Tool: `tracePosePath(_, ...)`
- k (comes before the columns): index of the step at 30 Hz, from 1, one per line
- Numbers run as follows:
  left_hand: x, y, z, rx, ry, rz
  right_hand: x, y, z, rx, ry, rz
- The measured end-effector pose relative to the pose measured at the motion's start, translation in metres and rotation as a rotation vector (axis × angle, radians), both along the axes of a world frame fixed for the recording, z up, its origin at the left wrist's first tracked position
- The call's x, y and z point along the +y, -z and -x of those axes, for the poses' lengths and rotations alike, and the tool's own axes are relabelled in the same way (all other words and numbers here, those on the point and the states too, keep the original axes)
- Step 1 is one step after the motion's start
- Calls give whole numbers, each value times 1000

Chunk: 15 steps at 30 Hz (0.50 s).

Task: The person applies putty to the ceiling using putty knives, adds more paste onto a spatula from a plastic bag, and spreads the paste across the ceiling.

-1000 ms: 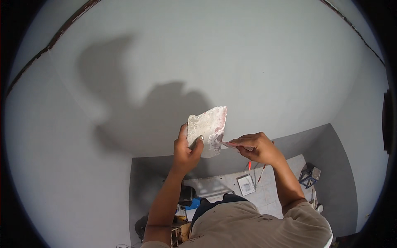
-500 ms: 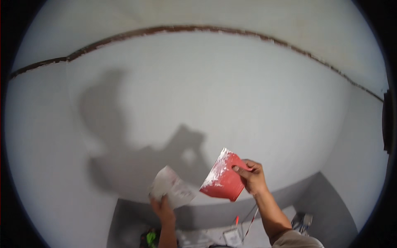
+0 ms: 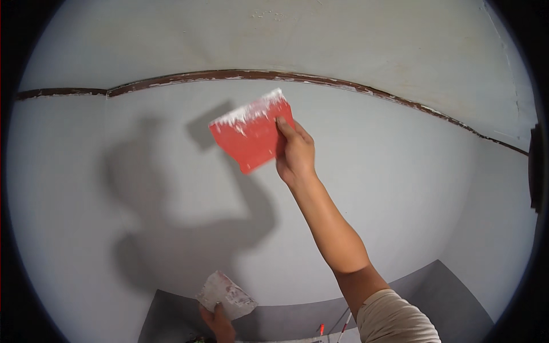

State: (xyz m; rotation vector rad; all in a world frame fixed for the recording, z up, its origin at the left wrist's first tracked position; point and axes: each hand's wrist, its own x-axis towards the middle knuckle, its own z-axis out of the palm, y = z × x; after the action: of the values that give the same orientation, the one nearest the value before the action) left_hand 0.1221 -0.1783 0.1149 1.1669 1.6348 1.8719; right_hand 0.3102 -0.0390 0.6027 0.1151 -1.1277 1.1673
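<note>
A red putty spreader (image 3: 251, 137), its straight edge coated in white paste, is in my right hand (image 3: 298, 153), which is raised with the arm stretched out. That coated edge points up and left, below the brown strip (image 3: 246, 75) where wall and ceiling meet. Whether the spreader touches the pale wall (image 3: 366, 171) I cannot tell. Low in the view, my left hand (image 3: 217, 324) grips a greyish-white, smeared flat scraper (image 3: 227, 294), thumb on its face. Its other fingers are mostly hidden behind the scraper.
Overhead is a pale ceiling (image 3: 354, 40). A dark grey band (image 3: 286, 313) runs along the bottom of the walls. A red-tipped object (image 3: 322, 329) shows at the lower edge, and a dark fixture (image 3: 536, 168) at the far right. My shadow falls on the wall.
My right hand has risen up and left with the red spreader, whose coated edge has turned upward. My left hand sits lower with its scraper. The view has tilted up, showing more ceiling.
</note>
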Motion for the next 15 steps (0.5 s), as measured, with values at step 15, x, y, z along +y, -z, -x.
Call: tracePosePath(15, -43, -27, -21, -227, -50, 154, -11, -109, 87, 423, 71, -25)
